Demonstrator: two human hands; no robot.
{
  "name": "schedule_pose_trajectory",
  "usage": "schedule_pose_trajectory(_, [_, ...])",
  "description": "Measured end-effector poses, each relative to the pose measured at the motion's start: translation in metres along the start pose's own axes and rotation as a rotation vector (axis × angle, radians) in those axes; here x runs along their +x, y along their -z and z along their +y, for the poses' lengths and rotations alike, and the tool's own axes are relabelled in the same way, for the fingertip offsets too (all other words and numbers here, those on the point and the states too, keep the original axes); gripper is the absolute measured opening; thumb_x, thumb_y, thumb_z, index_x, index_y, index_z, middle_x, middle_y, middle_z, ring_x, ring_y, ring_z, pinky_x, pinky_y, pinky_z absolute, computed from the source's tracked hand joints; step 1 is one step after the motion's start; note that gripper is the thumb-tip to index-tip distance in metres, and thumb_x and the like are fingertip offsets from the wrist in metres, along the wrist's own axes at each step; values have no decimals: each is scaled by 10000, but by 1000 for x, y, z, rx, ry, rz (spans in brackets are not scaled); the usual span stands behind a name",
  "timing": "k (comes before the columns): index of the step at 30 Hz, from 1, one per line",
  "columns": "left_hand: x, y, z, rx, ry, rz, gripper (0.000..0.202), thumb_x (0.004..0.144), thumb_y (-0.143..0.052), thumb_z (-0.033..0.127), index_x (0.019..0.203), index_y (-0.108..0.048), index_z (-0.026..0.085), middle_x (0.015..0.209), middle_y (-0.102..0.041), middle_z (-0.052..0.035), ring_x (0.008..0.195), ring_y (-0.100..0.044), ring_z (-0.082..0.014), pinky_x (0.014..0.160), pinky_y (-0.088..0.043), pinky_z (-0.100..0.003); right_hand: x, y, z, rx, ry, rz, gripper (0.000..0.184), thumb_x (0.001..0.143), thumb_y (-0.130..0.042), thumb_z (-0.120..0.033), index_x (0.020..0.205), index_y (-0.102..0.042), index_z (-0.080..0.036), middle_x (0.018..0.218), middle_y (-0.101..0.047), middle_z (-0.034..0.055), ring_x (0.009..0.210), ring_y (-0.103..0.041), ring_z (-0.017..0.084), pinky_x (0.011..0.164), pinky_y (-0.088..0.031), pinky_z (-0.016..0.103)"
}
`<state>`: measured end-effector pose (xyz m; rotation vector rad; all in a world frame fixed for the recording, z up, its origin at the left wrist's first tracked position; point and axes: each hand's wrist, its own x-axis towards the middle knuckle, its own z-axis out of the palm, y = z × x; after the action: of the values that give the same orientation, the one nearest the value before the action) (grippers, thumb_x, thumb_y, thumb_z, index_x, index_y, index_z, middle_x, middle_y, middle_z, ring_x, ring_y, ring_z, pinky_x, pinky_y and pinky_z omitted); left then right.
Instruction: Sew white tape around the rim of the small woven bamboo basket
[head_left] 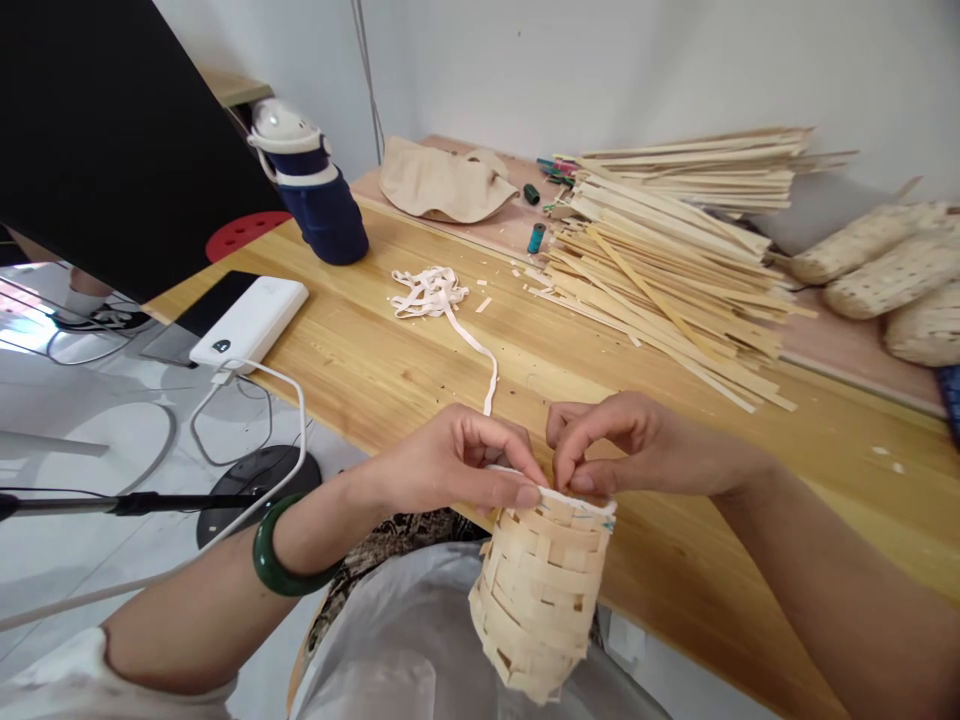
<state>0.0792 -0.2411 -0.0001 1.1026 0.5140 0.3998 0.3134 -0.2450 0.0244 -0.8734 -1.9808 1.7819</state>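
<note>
A small woven bamboo basket [540,590] hangs in front of me over my lap, at the table's near edge. My left hand [457,465] pinches its rim from the left, thumb pressed on the top edge. My right hand [622,445] pinches the rim from the right, fingertips curled down onto it. A white flat strip [480,350] runs from the rim back across the table to a loose tangle of the same strip [431,290]. A green bangle [281,560] sits on my left wrist.
A wooden table [375,370] carries a heap of bamboo strips [667,260], a white power bank [251,320] with cable, a navy water bottle [315,190], a beige hat [442,180] and finished woven baskets [885,270] at the right. A black screen [112,130] stands at the left.
</note>
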Motion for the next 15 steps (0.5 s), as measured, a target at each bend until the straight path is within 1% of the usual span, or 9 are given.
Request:
schedule_pose_trajectory(3, [0,-1,2,-51,7,-26,115,695,-843,215,749,-770,144,702,-676,-3,495,-527,-39,468,-435,-149,2,-1,-3,2,-33,-23,108,868,-704,-258,839,-754,-166,862,-607,17,743,-577,94,642,-456,205])
schedule_pose_trajectory(7, [0,-2,3,-91,31,-1,138,674,-862,217,737,-770,136,681,-672,-1,492,-545,-46,457,-446,-151,1,-3,-3,-4,22,-20,102,856,-721,-252,838,-750,-156,855,-609,14,776,-594,99,722,-470,225])
schedule_pose_trajectory(11, [0,-2,-2,-110,49,-2,138,691,-856,225,750,-771,134,655,-666,6,479,-562,-47,454,-459,-147,-1,-6,4,5,44,5,132,871,-711,-271,830,-744,-150,848,-600,15,762,-586,99,721,-463,238])
schedule_pose_trajectory(15, [1,-2,-8,-116,57,-7,149,707,-852,246,763,-774,133,653,-669,6,481,-578,-45,468,-474,-140,-2,-8,8,49,30,-21,173,876,-706,-302,819,-731,-141,849,-621,28,769,-590,116,722,-468,258])
